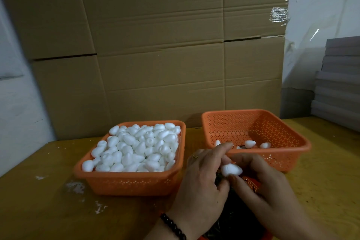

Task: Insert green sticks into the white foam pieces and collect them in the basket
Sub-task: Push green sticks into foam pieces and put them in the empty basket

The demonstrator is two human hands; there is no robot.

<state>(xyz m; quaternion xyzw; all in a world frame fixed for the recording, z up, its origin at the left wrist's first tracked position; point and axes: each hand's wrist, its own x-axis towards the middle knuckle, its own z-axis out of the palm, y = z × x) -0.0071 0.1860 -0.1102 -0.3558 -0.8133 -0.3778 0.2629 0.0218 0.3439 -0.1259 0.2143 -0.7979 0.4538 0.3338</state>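
Note:
An orange basket (pixel 128 183) at centre left is heaped with several white foam pieces (pixel 136 146). A second orange basket (pixel 290 148) at the right holds three foam pieces (pixel 250 143) near its front wall. In front of it, my left hand (pixel 202 181) and my right hand (pixel 266 185) meet around one white foam piece (pixel 231 169), pinching it between their fingertips. Beneath the hands sits a third orange basket (pixel 251 183) with dark sticks (pixel 233 218), mostly hidden. No stick shows clearly in the held piece.
Large cardboard boxes (pixel 155 45) stand right behind the baskets. A stack of grey boards (pixel 339 84) rises at the right. White foam crumbs (pixel 76 187) are scattered on the yellow table (pixel 39 200) at the left.

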